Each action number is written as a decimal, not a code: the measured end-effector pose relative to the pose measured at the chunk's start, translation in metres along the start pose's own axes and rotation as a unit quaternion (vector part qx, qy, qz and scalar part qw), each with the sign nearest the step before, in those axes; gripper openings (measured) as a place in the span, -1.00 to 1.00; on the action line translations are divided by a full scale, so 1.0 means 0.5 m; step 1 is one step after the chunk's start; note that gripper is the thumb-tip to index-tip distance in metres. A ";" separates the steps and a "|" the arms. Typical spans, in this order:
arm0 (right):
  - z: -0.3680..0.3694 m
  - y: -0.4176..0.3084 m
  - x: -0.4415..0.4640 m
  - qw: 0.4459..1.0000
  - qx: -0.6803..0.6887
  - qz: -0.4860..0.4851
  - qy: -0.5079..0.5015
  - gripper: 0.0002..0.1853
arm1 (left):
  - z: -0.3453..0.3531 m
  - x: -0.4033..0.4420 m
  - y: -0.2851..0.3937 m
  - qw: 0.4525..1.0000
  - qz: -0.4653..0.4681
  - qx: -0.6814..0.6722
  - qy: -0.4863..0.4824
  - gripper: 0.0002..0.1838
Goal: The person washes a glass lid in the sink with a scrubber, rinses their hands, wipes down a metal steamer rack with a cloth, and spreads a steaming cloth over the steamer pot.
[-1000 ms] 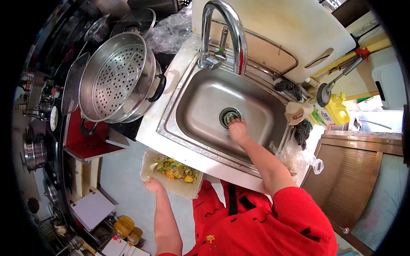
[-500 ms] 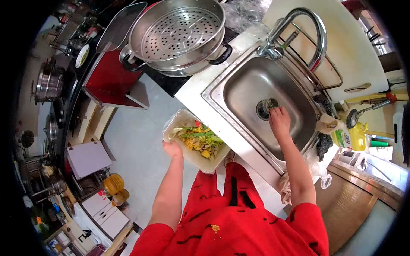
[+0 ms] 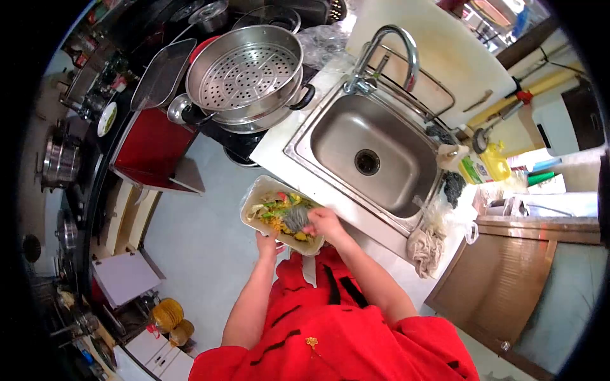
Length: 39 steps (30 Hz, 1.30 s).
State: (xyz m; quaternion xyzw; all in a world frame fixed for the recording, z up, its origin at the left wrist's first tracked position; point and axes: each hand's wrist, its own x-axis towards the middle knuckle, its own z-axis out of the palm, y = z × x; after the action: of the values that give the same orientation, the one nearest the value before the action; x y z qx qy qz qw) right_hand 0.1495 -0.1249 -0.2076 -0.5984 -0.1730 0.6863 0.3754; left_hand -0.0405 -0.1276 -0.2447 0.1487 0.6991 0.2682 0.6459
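Note:
My left hand (image 3: 267, 244) grips the near edge of a cream waste bin (image 3: 255, 224), which is lined with a bag and holds green, yellow and red vegetable scraps (image 3: 277, 209). Over those scraps my right hand (image 3: 325, 222) is closed on a grey mesh sink strainer (image 3: 296, 218), blurred by motion. Whether the strainer touches the scraps I cannot tell. To the right, the steel sink (image 3: 346, 127) shows its dark round drain (image 3: 367, 162) uncovered.
A large steamer pot (image 3: 248, 70) stands on the stove beside the counter. The curved faucet (image 3: 406, 47) rises behind the sink. A yellow detergent bottle (image 3: 495, 162) and a beige cloth (image 3: 427, 249) are at the counter's right. A red cabinet door (image 3: 146, 149) hangs open at left.
My right hand has moved from the sink drain leftward to over the bin, bringing the strainer with it. My left hand still holds the bin. The camera view has shifted.

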 end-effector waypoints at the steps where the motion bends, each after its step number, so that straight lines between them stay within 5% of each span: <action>1: -0.017 0.046 0.037 0.962 -0.274 0.006 0.015 -0.79 | -0.003 -0.009 -0.015 1.000 0.002 0.006 -0.008 -0.43; 2: -0.025 0.058 0.062 0.850 -0.526 0.011 0.035 -0.73 | 0.001 -0.003 -0.023 1.000 0.015 -0.003 -0.027 -0.43; 6: 0.039 -0.002 0.076 0.817 -0.553 -0.096 0.134 -0.75 | 0.021 0.040 -0.060 0.997 0.031 0.014 -0.076 -0.43; 8: 0.062 -0.054 0.037 0.939 -0.305 -0.133 0.087 -0.74 | 0.033 0.032 -0.053 0.996 0.050 0.019 -0.078 -0.44; 9: 0.067 -0.064 0.029 0.938 -0.307 -0.135 0.091 -0.74 | 0.036 0.026 -0.053 0.995 0.062 0.023 -0.071 -0.45; 11: 0.074 -0.078 0.011 0.993 -0.061 -0.087 -0.054 -0.77 | 0.032 0.024 -0.046 0.995 0.048 0.022 -0.086 -0.46; 18: 0.012 -0.013 0.023 0.980 0.143 -0.061 -0.126 -0.84 | 0.024 0.031 -0.043 0.990 0.009 -0.025 -0.137 -0.53; 19: -0.014 0.046 0.046 0.970 -0.234 -0.054 0.033 -0.89 | 0.030 0.025 -0.040 0.994 0.007 -0.011 -0.107 -0.55; 20: -0.020 0.075 0.061 0.798 -0.572 -0.040 0.185 -0.94 | 0.036 0.015 -0.019 0.994 0.007 -0.006 -0.107 -0.55; 21: -0.015 0.076 0.063 0.798 -0.573 -0.037 0.181 -0.94 | 0.040 -0.003 -0.001 0.992 0.009 -0.009 -0.125 -0.57; 24: -0.001 0.058 0.073 0.941 -0.304 -0.094 0.114 -0.92 | 0.026 0.050 -0.042 0.991 -0.008 -0.004 -0.137 -0.46; 25: 0.009 0.023 0.067 0.925 -0.344 -0.113 0.116 -0.95 | 0.023 0.076 -0.065 0.992 -0.017 -0.008 -0.127 -0.46; 31: 0.064 -0.073 -0.008 0.984 -0.074 -0.156 -0.046 -0.91 | 0.019 0.076 -0.066 0.985 0.009 -0.018 -0.169 -0.48; 34: -0.005 0.051 0.029 0.988 -0.111 -0.108 0.017 -0.92 | 0.011 0.061 -0.063 0.987 -0.002 -0.008 -0.159 -0.47; 37: -0.005 0.083 -0.004 0.805 -0.543 -0.072 0.227 -0.91 | 0.008 0.018 -0.036 0.984 -0.019 -0.018 -0.176 -0.43; 39: 0.024 0.051 -0.002 0.799 -0.553 -0.157 0.177 -0.88 | 0.006 0.040 -0.045 0.983 -0.028 -0.029 -0.181 -0.42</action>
State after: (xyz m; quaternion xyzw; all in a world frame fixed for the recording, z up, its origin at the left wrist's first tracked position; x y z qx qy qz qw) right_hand 0.1301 -0.1396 -0.2218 -0.7798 -0.5455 0.2878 0.1077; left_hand -0.0370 -0.1345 -0.2739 0.1564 0.5668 0.2389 0.7728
